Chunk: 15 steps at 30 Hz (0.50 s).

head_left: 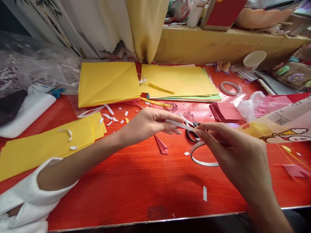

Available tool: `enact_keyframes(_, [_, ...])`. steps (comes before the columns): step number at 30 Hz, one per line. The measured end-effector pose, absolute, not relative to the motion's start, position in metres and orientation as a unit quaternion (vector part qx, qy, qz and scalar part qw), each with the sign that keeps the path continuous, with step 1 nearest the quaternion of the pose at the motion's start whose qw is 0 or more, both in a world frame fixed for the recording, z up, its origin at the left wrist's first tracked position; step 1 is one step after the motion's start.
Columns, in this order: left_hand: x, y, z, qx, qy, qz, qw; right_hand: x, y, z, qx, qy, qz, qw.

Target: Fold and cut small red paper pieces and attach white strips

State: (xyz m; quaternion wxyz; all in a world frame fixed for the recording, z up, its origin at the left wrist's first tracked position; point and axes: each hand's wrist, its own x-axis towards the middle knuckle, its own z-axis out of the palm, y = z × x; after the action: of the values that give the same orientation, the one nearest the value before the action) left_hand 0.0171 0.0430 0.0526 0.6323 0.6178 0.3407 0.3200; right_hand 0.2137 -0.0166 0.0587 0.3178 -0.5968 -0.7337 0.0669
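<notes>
A thin white strip, which looks like double-sided tape (pixel 181 124), stretches between my two hands above the red table. My left hand (pixel 148 124) pinches its left end between thumb and fingers. At the other end, the thumb and forefinger of my right hand (pixel 233 149) are closed on it. Just under my right hand is a tape roll (pixel 202 161), partly hidden; whether the hand also holds it I cannot tell. Black-handled scissors (pixel 190 136) lie behind the strip. A folded red paper piece (pixel 161 144) rests below my left hand.
Yellow paper stacks (pixel 109 82) (pixel 179 79) stand at the back, with more yellow sheets (pixel 48 140) at left. Red paper squares (pixel 225 111), another tape roll (pixel 230 88) and a printed plastic bag (pixel 282 121) lie right. White scraps (pixel 205 193) dot the table.
</notes>
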Motion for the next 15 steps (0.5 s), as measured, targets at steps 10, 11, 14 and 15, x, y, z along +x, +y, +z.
enact_keyframes(10, [0.0141,0.0431,0.0555,0.639,0.329,0.323,0.616,0.2122,-0.0160,0.0564,-0.598,-0.708,0.079,0.368])
enact_keyframes(11, [0.0139,0.0432,0.0556,0.642,0.328,0.323,0.613,0.2125,-0.0157,0.0560,-0.596,-0.711,0.072,0.367])
enact_keyframes(14, [0.0141,0.0435,0.0557,0.644,0.321,0.325,0.614,0.2147,-0.0142,0.0556,-0.591,-0.722,0.061,0.354])
enact_keyframes(15, [0.0143,0.0436,0.0558,0.644,0.319,0.325,0.614,0.2155,-0.0138,0.0557,-0.589,-0.726,0.064,0.348])
